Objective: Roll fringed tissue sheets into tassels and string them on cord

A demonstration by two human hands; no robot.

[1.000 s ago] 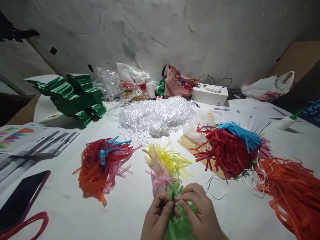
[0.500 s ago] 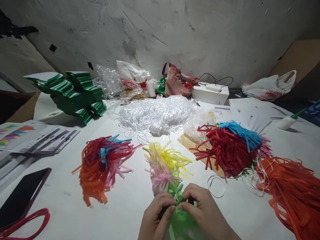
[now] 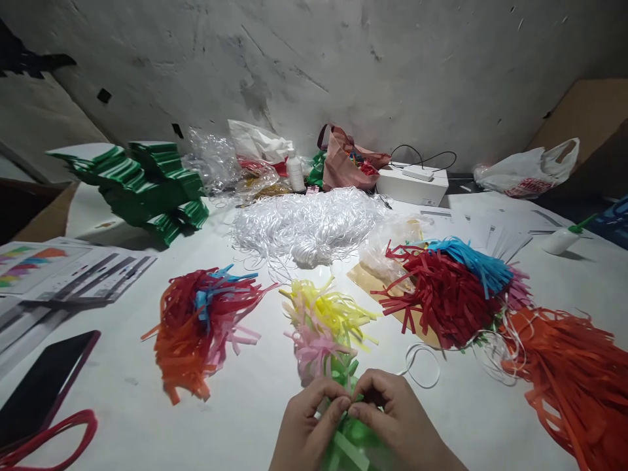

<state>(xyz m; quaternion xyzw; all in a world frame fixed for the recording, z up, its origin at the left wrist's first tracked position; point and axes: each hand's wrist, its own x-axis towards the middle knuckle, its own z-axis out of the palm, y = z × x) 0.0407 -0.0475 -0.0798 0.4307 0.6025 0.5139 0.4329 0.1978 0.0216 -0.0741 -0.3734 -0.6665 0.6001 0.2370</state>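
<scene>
Left hand (image 3: 314,413): your thumb and finger pinch green strips (image 3: 360,435).
Right hand (image 3: 392,409): likewise pinched on them, fingertips meeting your left's.
Green strips: directly before you over the white table (image 3: 245,418), just nearer than pink fringe (image 3: 318,350).

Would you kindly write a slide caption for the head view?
Left hand and right hand pinch green streamers near pink streamers and yellow streamers, a white string heap behind.
</scene>
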